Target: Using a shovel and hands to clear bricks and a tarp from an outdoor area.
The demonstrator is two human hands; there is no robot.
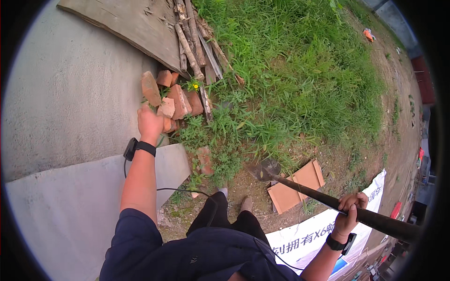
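Observation:
My left hand (pixel 150 122) is stretched out to the wall, fingers closed at the near end of a reddish brick (pixel 150 88) that tilts against the concrete; its fingertips are partly hidden. Just right of it lies a small heap of bricks (pixel 179 101), some broken. On the right side, my right hand (pixel 352 209) wraps around the long dark handle of a shovel (pixel 309 192). The shovel slants away to the left, its dirty metal blade (pixel 265 170) down on the ground at the edge of the grass.
Wooden poles (pixel 190 40) and a weathered board (pixel 126 23) lean beyond the bricks. Grey concrete wall (pixel 75 103) and a slab (pixel 98 201) are on the left. Tan panel (pixel 295 187) and white printed banner (pixel 304 243) lie at right. Thick weeds (pixel 300 93) grow ahead.

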